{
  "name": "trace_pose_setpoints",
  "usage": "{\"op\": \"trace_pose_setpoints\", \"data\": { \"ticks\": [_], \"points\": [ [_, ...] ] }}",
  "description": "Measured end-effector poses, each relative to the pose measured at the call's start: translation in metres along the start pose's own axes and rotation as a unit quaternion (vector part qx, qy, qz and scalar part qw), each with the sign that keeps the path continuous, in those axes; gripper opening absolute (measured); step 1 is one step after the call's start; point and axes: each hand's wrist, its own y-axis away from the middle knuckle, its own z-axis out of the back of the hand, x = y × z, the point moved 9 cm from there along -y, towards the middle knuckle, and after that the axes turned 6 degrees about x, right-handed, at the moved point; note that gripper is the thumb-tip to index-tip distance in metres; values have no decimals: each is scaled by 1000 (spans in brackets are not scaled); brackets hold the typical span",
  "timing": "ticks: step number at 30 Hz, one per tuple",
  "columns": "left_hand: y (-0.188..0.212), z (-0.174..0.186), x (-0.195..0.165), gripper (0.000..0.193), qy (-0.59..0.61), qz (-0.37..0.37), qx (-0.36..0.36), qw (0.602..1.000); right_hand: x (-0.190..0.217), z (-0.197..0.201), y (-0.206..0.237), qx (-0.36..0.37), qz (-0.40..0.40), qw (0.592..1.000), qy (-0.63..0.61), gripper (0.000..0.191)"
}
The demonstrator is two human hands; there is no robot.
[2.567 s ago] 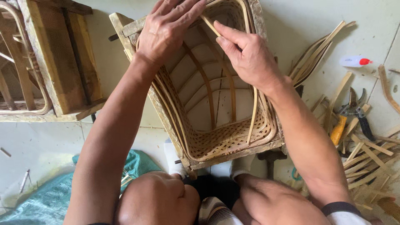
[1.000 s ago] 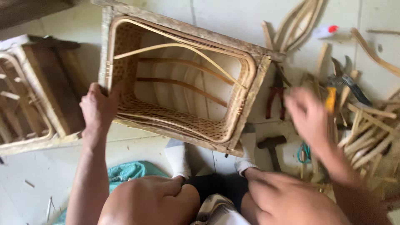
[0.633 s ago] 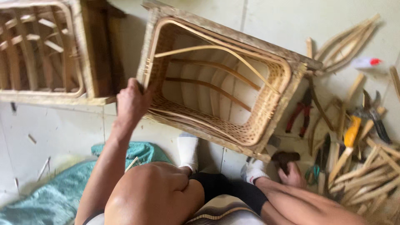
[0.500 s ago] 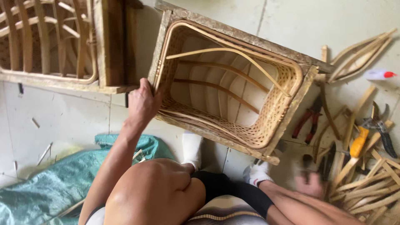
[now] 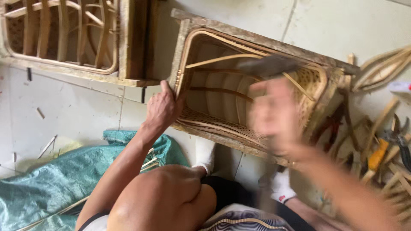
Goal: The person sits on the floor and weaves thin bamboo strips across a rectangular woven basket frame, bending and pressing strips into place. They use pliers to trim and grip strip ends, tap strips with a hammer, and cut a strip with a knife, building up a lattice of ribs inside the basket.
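A woven basket [image 5: 239, 102] in a wooden frame was laid on its side on a pale tiled floor [image 5: 77, 107], its opening turned upward. Its left rim was grasped by the left hand [image 5: 162, 109]. The right hand [image 5: 274, 113] was raised over the basket, blurred; a hammer [image 5: 267, 66] seemed to be clenched in it. A second frame [image 5: 72, 38] lay at the upper left, a green sack [image 5: 51, 179] lower left, and pliers [image 5: 398, 137] and cane strips [image 5: 376, 72] at the right.
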Motion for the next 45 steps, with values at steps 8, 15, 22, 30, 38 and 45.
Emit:
{"op": "trace_pose_setpoints", "data": {
  "ticks": [8, 15, 22, 30, 38, 45],
  "points": [
    [5, -5, 6, 50, 24, -6, 13, 1000, -118, -93, -48, 70, 32, 980, -182, 49],
    [2, 3, 0, 47, 25, 1, 4, 1000, -125, -100, -64, 77, -36, 987, -136, 47],
    [4, 41, -29, 61, 144, -88, -135, 976, -14, -84, -55, 96, 188, 924, 318, 38],
    [-23, 26, -25, 53, 169, -20, -95, 981, 74, -116, -118, 82, 308, 752, 577, 32],
    [-24, 35, -21, 69, 191, -75, -82, 975, 80, -125, -103, 74, 311, 730, 603, 31],
    [-62, 10, 25, 90, 372, -33, 228, 899, -22, -133, -8, 220, 231, 721, 616, 38]
  ]
}}
